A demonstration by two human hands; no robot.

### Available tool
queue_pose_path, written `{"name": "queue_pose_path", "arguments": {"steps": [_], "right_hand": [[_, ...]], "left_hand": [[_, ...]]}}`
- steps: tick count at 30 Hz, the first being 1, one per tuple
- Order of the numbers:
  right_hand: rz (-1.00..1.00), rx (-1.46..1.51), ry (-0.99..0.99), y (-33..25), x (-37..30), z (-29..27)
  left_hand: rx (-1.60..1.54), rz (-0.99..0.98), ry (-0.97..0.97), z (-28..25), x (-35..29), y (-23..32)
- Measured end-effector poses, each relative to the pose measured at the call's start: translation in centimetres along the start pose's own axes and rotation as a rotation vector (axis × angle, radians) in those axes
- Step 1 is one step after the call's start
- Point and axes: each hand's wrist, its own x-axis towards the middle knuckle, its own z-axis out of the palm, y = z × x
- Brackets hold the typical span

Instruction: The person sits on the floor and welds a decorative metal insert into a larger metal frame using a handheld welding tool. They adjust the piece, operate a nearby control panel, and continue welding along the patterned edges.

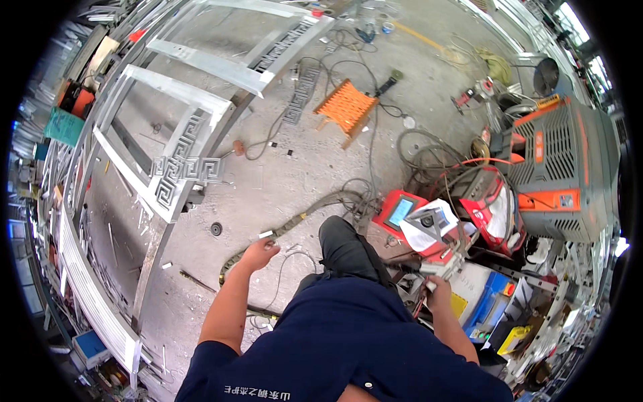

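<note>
My left hand [258,254] hangs over the floor with its fingers curled closed. What it holds, if anything, is too small to tell. Just beyond its fingertips is a short white piece [266,234], beside a dark wrapped cable [288,226]; I cannot tell whether hand and piece touch. Out to the right, my right hand [439,293] is closed around something small and pale, partly hidden by the fingers. It is at the near side of a red machine with a lit screen [402,211], on which papers and a grey triangular piece [429,222] lie.
Silver metal frames [181,87] with meander-patterned panels [177,167] rest on rails to the left. A low stool with an orange woven seat [346,107] stands ahead among loose cables. At right are a large grey and orange machine [552,167] and an angle grinder [469,97].
</note>
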Motion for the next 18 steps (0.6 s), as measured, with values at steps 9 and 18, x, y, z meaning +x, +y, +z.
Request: {"name": "queue_pose_path", "arguments": {"steps": [9,18], "right_hand": [[-0.053,0.231,-0.214,-5.5,17.0,29.7],[0.047,0.11,-0.067,-15.1,20.6,44.0]], "left_hand": [[-0.085,-0.24,0.202,-10.0,7.0,-2.0],[-0.328,-0.91,0.09,-11.5,-1.7,-16.1]]}}
